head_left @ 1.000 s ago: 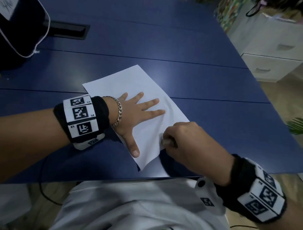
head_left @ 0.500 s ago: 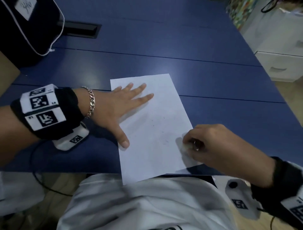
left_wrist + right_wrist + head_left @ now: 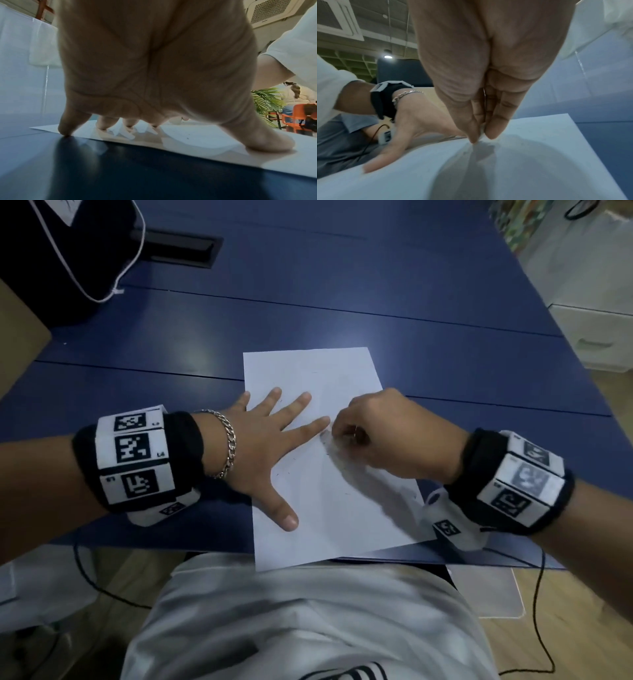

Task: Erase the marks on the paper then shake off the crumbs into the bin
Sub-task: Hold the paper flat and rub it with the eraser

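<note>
White paper lay lengthwise on the blue table, its near edge hanging a little past the table's edge over my lap. Half a second earlier my right hand had been working low at the sheet's right edge; now it had come up to the middle of the sheet, right beside the tip of my left forefinger. My left hand had moved too, reaching further across the page, with the thumb pressed down near the left edge where before it had rested just off the paper. That hand was flat and spread, fingers straight, pinning the sheet; from the left wrist camera the little finger touched down right at the paper's edge. My right hand was curled, its thumb and fingertips pinching a small white eraser against the page; only a sliver of it showed between them. A few faint dark specks and short strokes lay near the eraser and between my hands. A black bag with white piping sat at the far left corner; I could not tell what it held. White drawers stood beyond the table at right.
</note>
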Motion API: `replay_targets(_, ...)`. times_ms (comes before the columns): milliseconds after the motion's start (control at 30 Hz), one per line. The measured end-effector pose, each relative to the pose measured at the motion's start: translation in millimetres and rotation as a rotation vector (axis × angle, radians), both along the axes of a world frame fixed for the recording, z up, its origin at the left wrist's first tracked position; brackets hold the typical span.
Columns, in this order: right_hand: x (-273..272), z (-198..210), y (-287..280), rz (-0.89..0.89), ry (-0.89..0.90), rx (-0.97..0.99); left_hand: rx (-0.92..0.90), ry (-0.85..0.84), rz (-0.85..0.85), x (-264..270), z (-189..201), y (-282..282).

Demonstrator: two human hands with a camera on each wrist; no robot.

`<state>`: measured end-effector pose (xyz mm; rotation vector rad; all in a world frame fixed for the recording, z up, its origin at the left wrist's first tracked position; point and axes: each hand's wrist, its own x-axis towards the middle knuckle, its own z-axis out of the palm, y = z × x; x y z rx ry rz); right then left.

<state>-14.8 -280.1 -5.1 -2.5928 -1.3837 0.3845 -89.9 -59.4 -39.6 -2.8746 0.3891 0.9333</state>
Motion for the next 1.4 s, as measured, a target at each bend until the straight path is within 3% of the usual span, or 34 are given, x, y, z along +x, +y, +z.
replay_targets(167,-24,4,-8,0.243,0.102,-0.16,0.002,0.019,0.009,1,1,0)
replay_targets(333,0,6,-9,0.058,0.037,-0.112,0.009,0.0,0.002,-1,1,-1)
replay_targets(500,-26,5,-21,0.154,0.128,-0.139,-0.006,0.01,-0.025,-4,4,2)
replay_targets(667,-2,8,-57,-0.046,0.039,0.023,-0.078,0.053,-0.053,-18,6,1)
replay_targets(833,-3,7,-68,-0.054,0.072,-0.043,-0.153,0.038,0.009,-20,19,9)
replay_targets(1000,28,24,-45,-0.121,0.048,0.054,-0.236,-0.152,0.293,11,27,6)
replay_targets(1233,69,11,14,-0.095,-0.019,0.004,-0.126,-0.162,0.262,35,-5,-2)
replay_targets(1400,77,0,17,-0.138,-0.037,-0.019,-0.047,-0.118,0.252,36,-1,-3)
